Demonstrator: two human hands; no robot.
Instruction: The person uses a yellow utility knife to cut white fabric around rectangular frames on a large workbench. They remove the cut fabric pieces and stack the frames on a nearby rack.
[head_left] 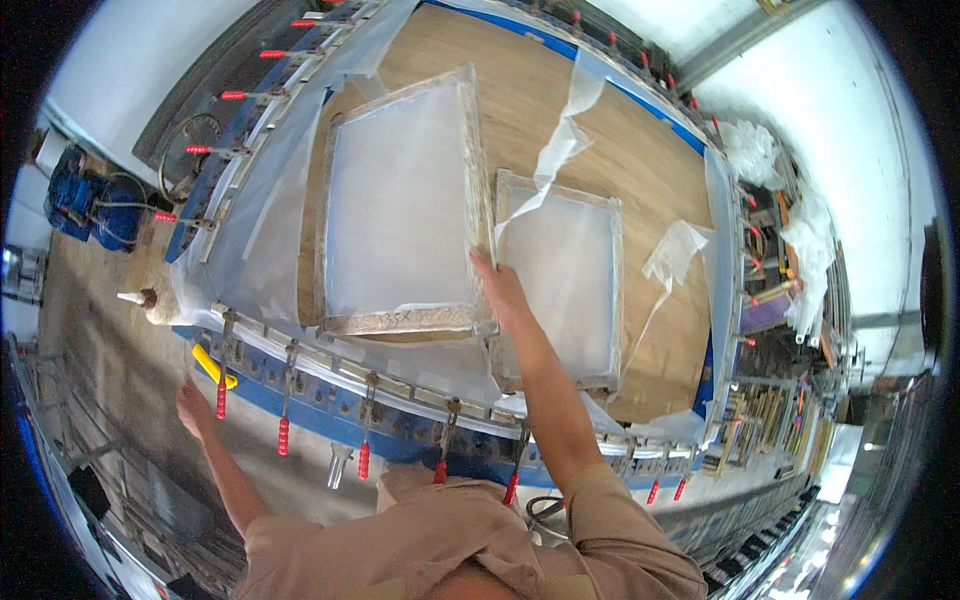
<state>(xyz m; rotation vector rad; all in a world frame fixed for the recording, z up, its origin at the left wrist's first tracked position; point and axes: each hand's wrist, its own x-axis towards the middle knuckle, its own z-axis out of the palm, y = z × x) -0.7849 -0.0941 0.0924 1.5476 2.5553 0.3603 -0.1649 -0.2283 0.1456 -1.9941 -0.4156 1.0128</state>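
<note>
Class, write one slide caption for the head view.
Right hand grips the larger framed panel; a smaller framed panel lies beside it.

Over here the worktop (640,150) shows smooth, matt wood grain, the larger frame (400,321) rougher-looking wood around a smooth, milky sheet (400,210), the torn strip (563,145) crinkled plastic-looking film, the metal clamps' grips (283,438) glossy red.
</note>
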